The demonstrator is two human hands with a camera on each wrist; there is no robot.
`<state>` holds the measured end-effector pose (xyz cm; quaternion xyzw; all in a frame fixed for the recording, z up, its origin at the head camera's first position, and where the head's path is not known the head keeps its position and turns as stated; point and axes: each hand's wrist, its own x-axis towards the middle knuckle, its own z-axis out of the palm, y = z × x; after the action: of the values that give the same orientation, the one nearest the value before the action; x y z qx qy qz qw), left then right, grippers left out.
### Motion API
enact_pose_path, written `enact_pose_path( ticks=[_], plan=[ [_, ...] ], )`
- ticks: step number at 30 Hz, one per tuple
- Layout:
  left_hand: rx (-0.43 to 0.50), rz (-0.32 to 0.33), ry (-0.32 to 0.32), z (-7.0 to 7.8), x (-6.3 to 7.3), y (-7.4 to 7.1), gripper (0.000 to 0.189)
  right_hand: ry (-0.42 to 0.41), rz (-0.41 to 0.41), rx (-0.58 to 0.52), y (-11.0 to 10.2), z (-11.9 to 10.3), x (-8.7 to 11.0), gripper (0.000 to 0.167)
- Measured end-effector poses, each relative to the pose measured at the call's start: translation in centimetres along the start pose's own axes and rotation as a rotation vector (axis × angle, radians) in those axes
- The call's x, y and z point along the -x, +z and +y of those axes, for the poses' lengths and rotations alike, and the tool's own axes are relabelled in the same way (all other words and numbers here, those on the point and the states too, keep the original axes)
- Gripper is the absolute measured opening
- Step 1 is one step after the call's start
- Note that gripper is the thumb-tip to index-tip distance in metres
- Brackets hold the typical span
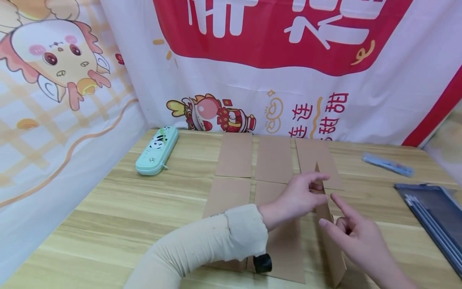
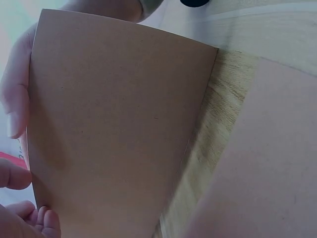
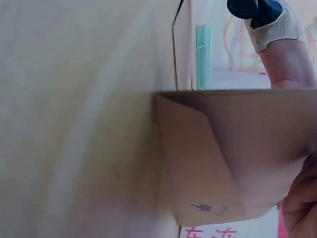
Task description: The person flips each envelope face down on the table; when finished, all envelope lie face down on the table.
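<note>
A brown kraft-paper notebook stands upright on its long edge between both hands, its plain face filling much of the left wrist view. In the right wrist view a cover flap with a small dark print splays out from it. My left hand pinches the upper edge near the far end, fingers curled over it. Nearer to me, my right hand holds the same edge, thumb across the top, index finger extended and other fingers bent at the outer side.
Brown sheets or notebooks lie flat in rows: back left, back middle, back right, front left and front middle. A mint pencil case lies left; a blue packet and dark pouch with pencils lie right.
</note>
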<state>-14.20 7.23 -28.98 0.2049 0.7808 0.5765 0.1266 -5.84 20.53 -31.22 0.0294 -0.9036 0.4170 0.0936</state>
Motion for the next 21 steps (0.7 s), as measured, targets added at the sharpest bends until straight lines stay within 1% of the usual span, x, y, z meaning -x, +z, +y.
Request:
enact_pose_path(
  ticks=[4, 5, 8, 11, 13, 15, 18, 21],
  plan=[
    [0.031, -0.005, 0.012, -0.1, -0.1, -0.1, 0.044, 0.000, -0.009, -0.091, 0.3, 0.4, -0.1, 0.057],
    [0.039, -0.005, 0.020, -0.2, -0.1, -0.1, 0.043, 0.012, -0.021, -0.107, 0.4, 0.4, -0.2, 0.056],
    [0.057, -0.008, 0.059, -0.7, -0.1, -0.3, 0.042, 0.050, -0.051, -0.149, 0.4, 0.5, -0.3, 0.056],
    [0.060, -0.008, 0.101, -1.4, 0.1, -0.3, 0.045, 0.066, -0.069, -0.175, 0.4, 0.4, -0.4, 0.057],
    [0.089, -0.008, 0.119, -1.8, 0.2, -0.2, 0.049, 0.053, -0.051, -0.157, 0.3, 0.4, -0.5, 0.056],
    [0.117, -0.003, 0.130, -2.0, 0.4, -0.1, 0.050, 0.028, -0.016, -0.108, 0.3, 0.4, -0.5, 0.055],
    [0.181, -0.004, 0.121, -2.2, 0.7, -0.1, 0.051, 0.001, 0.037, -0.013, 0.2, 0.4, -0.5, 0.054],
    [0.224, -0.013, 0.105, -2.3, 1.1, -0.1, 0.049, -0.006, 0.054, 0.054, -0.1, 0.4, -0.5, 0.053]
  ],
)
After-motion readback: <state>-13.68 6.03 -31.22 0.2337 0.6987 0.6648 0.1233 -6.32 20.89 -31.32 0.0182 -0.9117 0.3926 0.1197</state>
